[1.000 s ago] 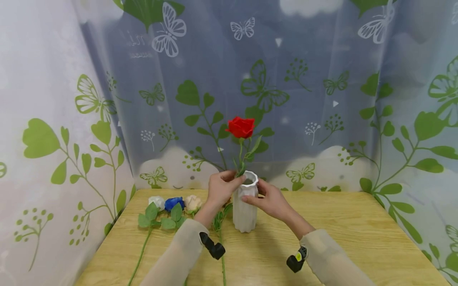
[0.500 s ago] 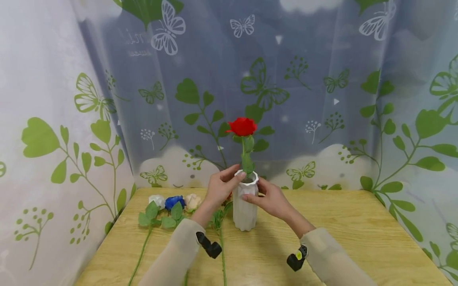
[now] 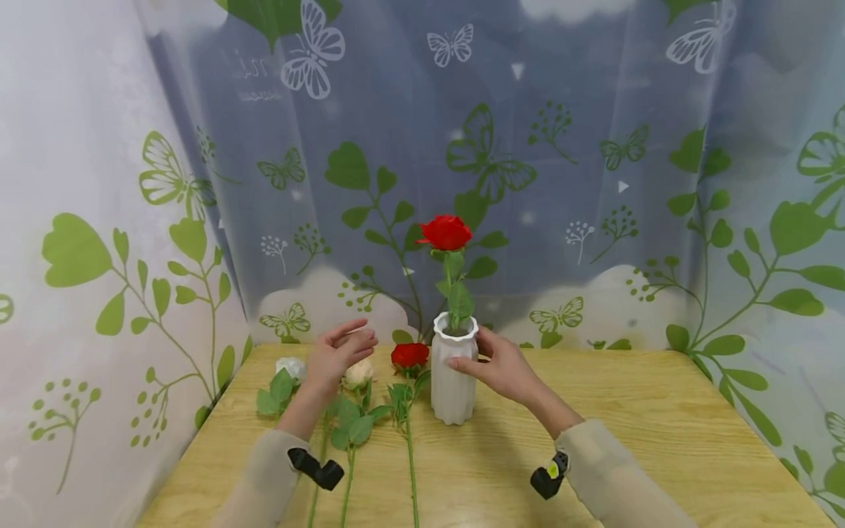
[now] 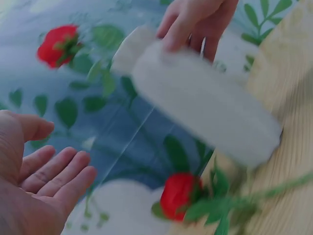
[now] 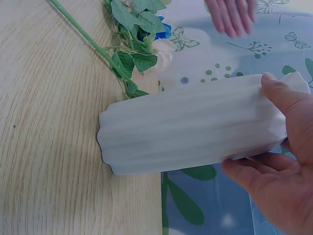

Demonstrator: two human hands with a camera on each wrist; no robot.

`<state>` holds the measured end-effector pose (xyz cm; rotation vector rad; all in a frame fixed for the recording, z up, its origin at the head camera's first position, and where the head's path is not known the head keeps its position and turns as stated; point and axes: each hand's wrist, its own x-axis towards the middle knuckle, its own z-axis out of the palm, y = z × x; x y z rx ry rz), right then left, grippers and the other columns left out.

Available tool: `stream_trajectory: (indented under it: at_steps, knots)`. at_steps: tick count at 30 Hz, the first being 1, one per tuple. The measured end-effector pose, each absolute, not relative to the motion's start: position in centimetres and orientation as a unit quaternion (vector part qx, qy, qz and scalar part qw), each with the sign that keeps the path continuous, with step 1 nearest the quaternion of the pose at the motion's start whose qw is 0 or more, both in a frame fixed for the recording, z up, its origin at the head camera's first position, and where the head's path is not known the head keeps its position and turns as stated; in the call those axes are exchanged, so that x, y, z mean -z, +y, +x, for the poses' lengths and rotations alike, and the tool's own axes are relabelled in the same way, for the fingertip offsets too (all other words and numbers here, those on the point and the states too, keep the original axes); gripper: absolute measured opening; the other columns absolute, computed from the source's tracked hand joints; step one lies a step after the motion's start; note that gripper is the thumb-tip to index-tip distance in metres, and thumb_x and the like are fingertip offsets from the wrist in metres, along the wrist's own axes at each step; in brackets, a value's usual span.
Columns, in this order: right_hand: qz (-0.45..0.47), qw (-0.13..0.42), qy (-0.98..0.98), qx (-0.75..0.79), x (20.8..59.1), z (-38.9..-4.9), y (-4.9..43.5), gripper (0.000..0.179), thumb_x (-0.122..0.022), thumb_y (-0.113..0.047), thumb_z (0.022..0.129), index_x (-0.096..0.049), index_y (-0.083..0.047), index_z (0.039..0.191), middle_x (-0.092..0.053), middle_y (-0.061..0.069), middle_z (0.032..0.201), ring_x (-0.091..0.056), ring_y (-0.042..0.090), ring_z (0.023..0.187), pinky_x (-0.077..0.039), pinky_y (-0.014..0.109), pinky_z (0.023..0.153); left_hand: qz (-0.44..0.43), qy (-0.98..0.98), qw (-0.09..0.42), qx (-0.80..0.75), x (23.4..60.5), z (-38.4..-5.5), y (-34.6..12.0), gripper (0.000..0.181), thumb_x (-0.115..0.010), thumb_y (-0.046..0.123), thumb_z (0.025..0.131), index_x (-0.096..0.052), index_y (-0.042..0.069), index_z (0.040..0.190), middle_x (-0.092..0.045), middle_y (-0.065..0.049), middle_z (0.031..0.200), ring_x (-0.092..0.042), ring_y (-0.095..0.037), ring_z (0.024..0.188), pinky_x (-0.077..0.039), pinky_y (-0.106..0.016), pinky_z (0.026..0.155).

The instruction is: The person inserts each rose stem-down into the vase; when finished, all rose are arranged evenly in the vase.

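So my vase [image 3: 453, 383] is white and kinda ribbed, upright on the bench [image 3: 607, 418] with a red rose [image 3: 446, 233] in it, right hand [image 3: 507, 366] gripping it up top, left hand [image 3: 335, 356] relaxed, well apart.

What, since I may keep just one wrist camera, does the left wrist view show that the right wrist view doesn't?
Only left wrist: the standing red bloom and the lying red bloom.
Only right wrist: the blue bloom and the cream bloom.
Both: the white vase, the right hand gripping it, the left hand apart from it, the wooden table and the printed backdrop.
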<state>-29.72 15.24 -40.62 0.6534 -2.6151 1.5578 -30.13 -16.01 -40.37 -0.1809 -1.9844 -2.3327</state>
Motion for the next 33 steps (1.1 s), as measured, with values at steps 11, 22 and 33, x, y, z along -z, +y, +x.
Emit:
stream_trajectory:
  at_steps: [11, 22, 33]
  knots:
    - [0.211, 0.014, -0.841, -0.498, 40.7, -29.9, 15.3, 0.075, -0.081, -0.035, 0.095, -0.047, -0.016, 0.159, -0.058, 0.011, 0.154, -0.06, 0.038, 0.138, -0.06, 0.05, 0.105, -0.032, -0.676, 0.004, 0.736, 42.3, -27.5, -26.2, 0.04, -0.066, 0.015, 0.106, -0.057, 0.011, 0.145, -0.08, 0.012, 0.104, -0.078, -0.01, 0.1, -0.065, -0.031, 0.093]
    - [0.205, 0.006, -0.841, -0.501, 40.7, -29.9, 15.4, 0.076, -0.08, -0.036, 0.096, -0.045, -0.016, 0.161, -0.056, 0.012, 0.156, -0.058, 0.039, 0.14, -0.059, 0.05, 0.105, 0.017, -0.725, -0.073, 0.685, 45.0, -25.4, -33.0, 0.07, -0.07, 0.017, 0.104, -0.035, -0.005, 0.161, -0.08, 0.004, 0.107, -0.078, -0.015, 0.102, -0.064, -0.041, 0.097]
    - [0.206, 0.005, -0.842, -0.499, 40.6, -30.0, 15.3, 0.075, -0.08, -0.036, 0.095, -0.046, -0.018, 0.16, -0.056, 0.011, 0.156, -0.058, 0.038, 0.14, -0.059, 0.051, 0.106, 0.041, -0.759, -0.135, 0.636, 48.2, -24.0, -35.4, 0.075, -0.072, 0.02, 0.102, -0.033, -0.012, 0.158, -0.075, -0.016, 0.126, -0.077, -0.025, 0.108, -0.066, -0.046, 0.092]
